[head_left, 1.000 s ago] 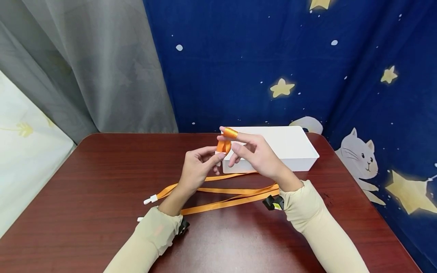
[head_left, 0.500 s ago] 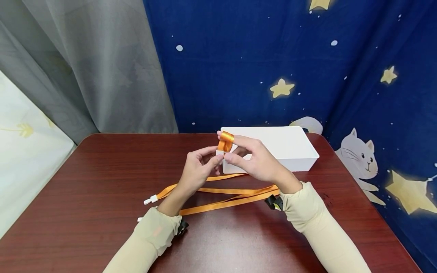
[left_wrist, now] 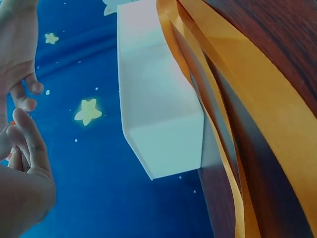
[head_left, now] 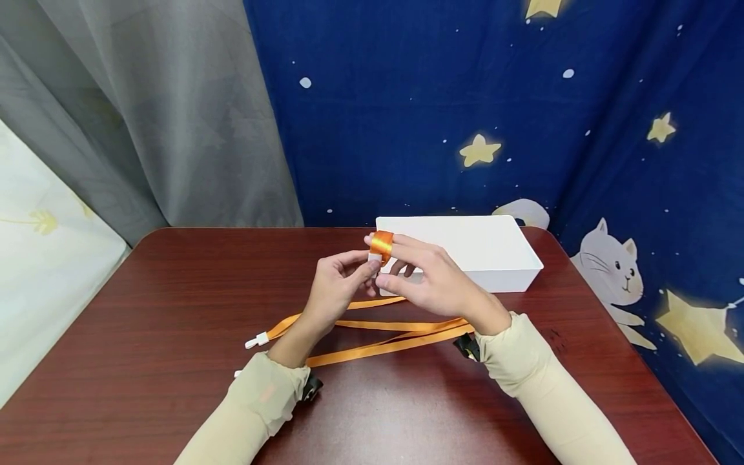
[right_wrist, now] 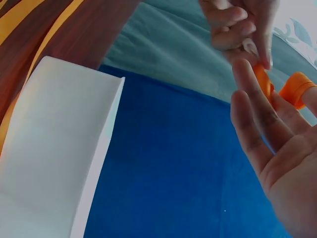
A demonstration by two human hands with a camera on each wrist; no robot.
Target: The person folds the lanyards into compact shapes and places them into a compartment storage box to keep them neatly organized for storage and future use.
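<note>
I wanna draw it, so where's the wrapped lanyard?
In the head view, the orange lanyard is central, wrapped on the right hand in front of the white box; the left hand pinches its white clip.

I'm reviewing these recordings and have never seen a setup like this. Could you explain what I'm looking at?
There is no machine here, just a person's two bare hands. The wide picture comes from a camera worn on the head, looking forward and down; the other two come from cameras on the left and right wrists. On the reddish-brown table lie orange straps, one ending in a white clip, and a white box sits towards the far edge. The left hand pinches the white end piece of an orange band, which is looped round fingers of the right hand.
</note>
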